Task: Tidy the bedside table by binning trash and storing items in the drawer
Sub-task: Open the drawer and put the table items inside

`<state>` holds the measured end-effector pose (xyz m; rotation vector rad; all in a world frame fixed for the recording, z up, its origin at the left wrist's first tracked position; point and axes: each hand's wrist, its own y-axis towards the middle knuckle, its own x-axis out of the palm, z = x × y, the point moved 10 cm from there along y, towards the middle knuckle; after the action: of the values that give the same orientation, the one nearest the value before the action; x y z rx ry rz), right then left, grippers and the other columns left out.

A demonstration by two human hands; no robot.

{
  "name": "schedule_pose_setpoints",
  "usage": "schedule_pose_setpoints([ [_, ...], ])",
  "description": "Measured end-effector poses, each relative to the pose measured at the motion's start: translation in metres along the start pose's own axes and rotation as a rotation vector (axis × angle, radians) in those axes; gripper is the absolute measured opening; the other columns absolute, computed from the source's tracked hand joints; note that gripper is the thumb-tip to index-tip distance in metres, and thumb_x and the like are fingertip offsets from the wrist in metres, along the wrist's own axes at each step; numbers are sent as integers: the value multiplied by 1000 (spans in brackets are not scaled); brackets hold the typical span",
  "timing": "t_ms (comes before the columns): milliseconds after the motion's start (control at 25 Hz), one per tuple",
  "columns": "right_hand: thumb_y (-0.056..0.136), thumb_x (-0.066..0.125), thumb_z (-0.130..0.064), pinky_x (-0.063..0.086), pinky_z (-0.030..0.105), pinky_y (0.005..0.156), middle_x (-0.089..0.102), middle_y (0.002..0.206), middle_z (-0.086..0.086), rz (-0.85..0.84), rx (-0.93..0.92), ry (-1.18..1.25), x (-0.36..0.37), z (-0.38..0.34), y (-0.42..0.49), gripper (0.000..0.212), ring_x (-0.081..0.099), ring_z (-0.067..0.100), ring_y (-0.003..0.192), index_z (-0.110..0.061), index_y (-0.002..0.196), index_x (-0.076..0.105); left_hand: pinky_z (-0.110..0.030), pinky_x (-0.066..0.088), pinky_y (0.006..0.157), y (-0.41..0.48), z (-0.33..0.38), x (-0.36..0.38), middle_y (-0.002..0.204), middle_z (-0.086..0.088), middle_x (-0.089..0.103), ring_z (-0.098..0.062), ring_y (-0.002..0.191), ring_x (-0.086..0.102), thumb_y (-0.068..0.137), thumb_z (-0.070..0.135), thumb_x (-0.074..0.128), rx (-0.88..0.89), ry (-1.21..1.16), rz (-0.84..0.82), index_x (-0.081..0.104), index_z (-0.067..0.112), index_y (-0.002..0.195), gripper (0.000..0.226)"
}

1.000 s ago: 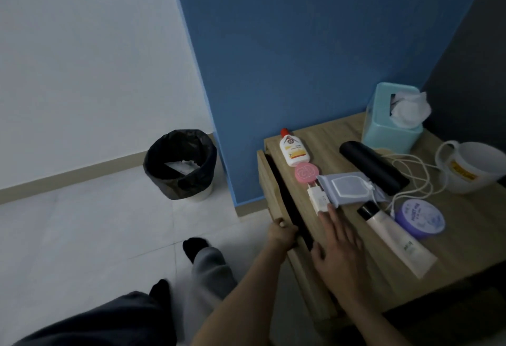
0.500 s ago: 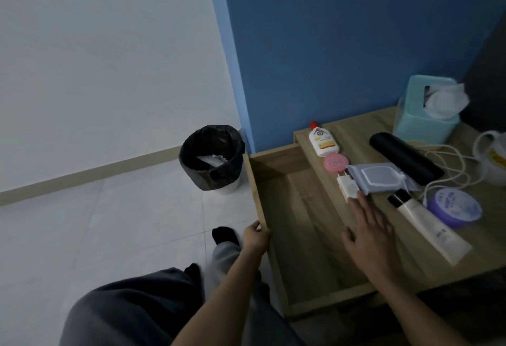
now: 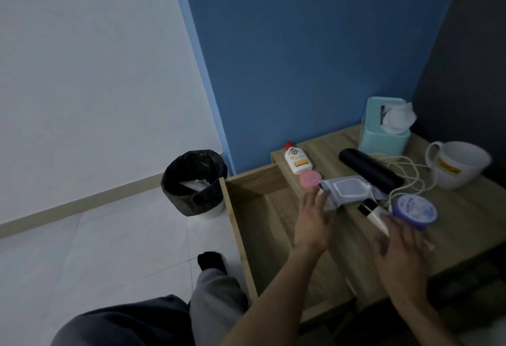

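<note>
The wooden bedside table (image 3: 462, 217) has its drawer (image 3: 262, 209) pulled fully out to the left. On the top lie a white lotion bottle (image 3: 297, 161), a pink round tin (image 3: 309, 179), a grey wipes pack (image 3: 349, 189), a white charger plug mostly hidden under my left hand, a black case (image 3: 369, 170), a white tube with black cap (image 3: 373, 213) and a purple jar (image 3: 414, 210). My left hand (image 3: 313, 222) reaches over the drawer, fingers spread, fingertips at the plug and wipes pack. My right hand (image 3: 399, 252) hovers open over the tube's lower end.
A black-lined bin (image 3: 195, 181) with a paper scrap inside stands on the tiled floor left of the drawer. A teal tissue box (image 3: 383, 137), a white mug (image 3: 460, 165) and a white cable (image 3: 408, 178) sit at the table's back right. My knees are below.
My left hand let go of the drawer front and moved up to the plug and wipes pack. My right hand shifted right from the plug to the tube. The drawer stands fully out.
</note>
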<state>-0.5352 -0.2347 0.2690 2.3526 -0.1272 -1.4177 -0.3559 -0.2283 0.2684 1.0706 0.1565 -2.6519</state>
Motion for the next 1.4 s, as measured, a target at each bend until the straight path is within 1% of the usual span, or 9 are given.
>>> schedule_pose_setpoints([
  [160,79,45,-32,49,54,79,63,112,25,-154,59,-227,12,29,-4,43,59,42,97,-6,110,60,-53,18,115,20,1,46,156,-1,18,-33,144,9,93,18,50,14,306,-266,24,25,146,60],
  [280,67,77,-17,50,53,76,63,107,24,-175,95,-208,12,33,-2,38,59,43,92,-9,101,62,-46,29,110,19,-1,44,146,-4,28,-30,131,28,91,20,52,33,346,-175,41,24,138,48],
  [480,58,82,-12,47,48,72,66,86,24,-173,131,-112,17,30,-10,36,53,42,85,-9,85,59,-43,37,101,17,-12,39,152,0,20,-29,123,35,88,30,56,-13,220,-119,40,18,139,54],
  [560,70,72,-25,44,49,74,64,89,26,-93,158,-57,15,33,-20,31,50,42,86,-5,88,57,-43,40,97,23,-14,37,149,-1,26,-30,120,38,87,27,58,0,199,-111,34,21,138,57],
  [720,76,40,-52,41,51,77,64,99,25,-55,195,41,24,37,-28,54,50,42,89,-4,92,57,-46,40,94,41,-17,31,143,-5,32,-32,118,40,91,21,53,22,299,-93,35,19,134,47],
  [880,70,72,-24,43,54,80,60,104,29,-66,193,-26,19,31,-21,40,49,45,93,-5,102,57,-46,36,102,40,-17,28,142,-11,34,-33,124,36,93,21,50,26,373,-73,32,18,140,50],
  [1080,66,76,-23,42,48,89,50,123,25,-286,130,-78,24,10,-10,72,46,41,111,-8,129,44,-45,43,95,16,-30,24,141,-13,32,-36,113,42,92,12,46,32,382,-49,46,17,125,33],
  [1240,74,69,-36,42,34,75,45,123,17,-467,163,-45,42,-14,-27,64,52,35,103,-9,126,44,-47,45,99,-19,-62,15,141,-14,29,-35,125,39,93,13,45,-135,128,-34,36,27,131,41],
  [1400,74,68,-39,34,27,68,45,118,12,-553,-10,-35,67,-69,-48,61,55,30,98,-7,121,45,-50,38,106,-74,-134,20,142,-17,33,-34,127,39,94,18,44,-577,-186,-49,34,30,135,43],
])
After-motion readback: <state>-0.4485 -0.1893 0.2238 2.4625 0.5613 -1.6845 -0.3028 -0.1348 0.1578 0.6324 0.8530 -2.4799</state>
